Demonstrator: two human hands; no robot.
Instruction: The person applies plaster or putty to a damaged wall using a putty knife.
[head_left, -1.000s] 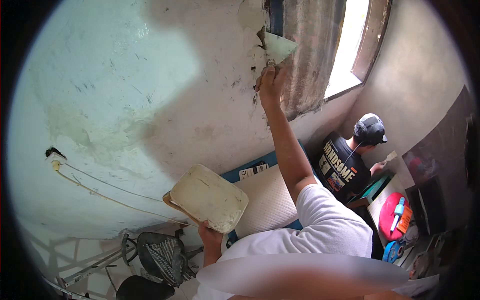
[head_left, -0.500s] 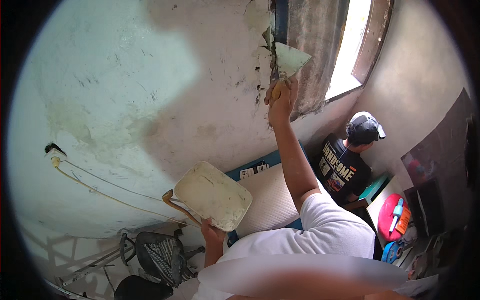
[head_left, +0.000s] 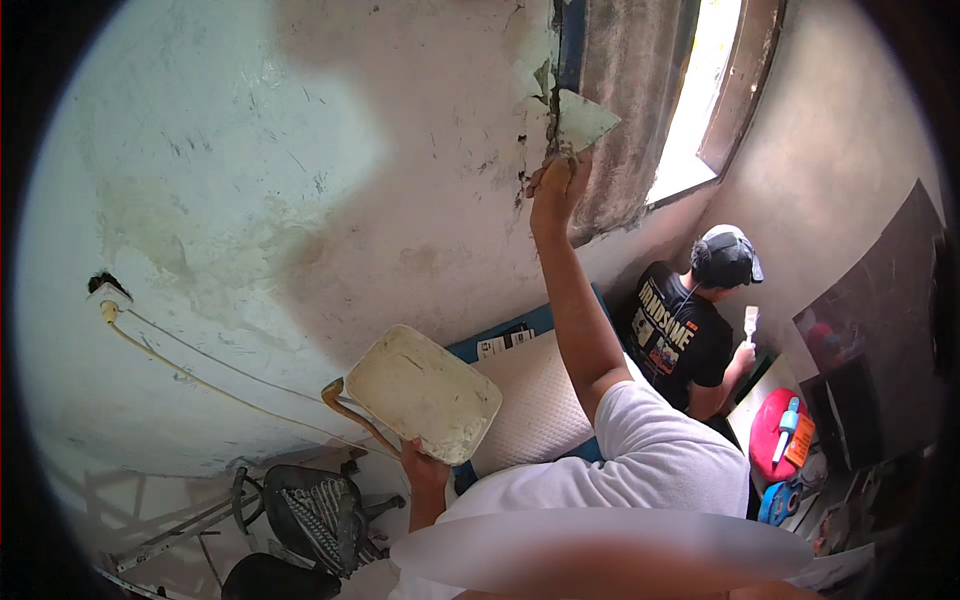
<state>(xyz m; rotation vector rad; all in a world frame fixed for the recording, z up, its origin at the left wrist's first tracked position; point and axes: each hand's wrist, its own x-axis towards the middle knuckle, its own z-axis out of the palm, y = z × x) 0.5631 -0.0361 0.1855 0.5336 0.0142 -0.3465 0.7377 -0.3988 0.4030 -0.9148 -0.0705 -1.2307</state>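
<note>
My right hand (head_left: 560, 186) is raised to the wall beside the window and closed round the handle of a wide putty knife (head_left: 585, 120). Its pale, triangular blade points upward and overlaps the cracked edge (head_left: 555, 110) where wall meets window frame. Whether the blade touches the wall I cannot tell. Lower down, my left hand (head_left: 426, 466) grips the near edge of an off-white rectangular plastic tray (head_left: 424, 392), tilted, with smears of whitish material on its surface. The tray hides some of that hand's fingers. A curved brown wooden bar (head_left: 350, 408) shows beside the tray.
A person (head_left: 685, 325) in a dark shirt and cap sits at right, holding a small flat-bladed tool (head_left: 751, 320). A quilted white mattress (head_left: 530, 400) lies below my right arm. Cables run from a wall socket (head_left: 110, 300). A black chair (head_left: 315, 510) stands lower left.
My right hand and the putty knife have shifted only slightly beside the window edge. The tray stays nearly in place. The other person has raised a hand with the small tool.
</note>
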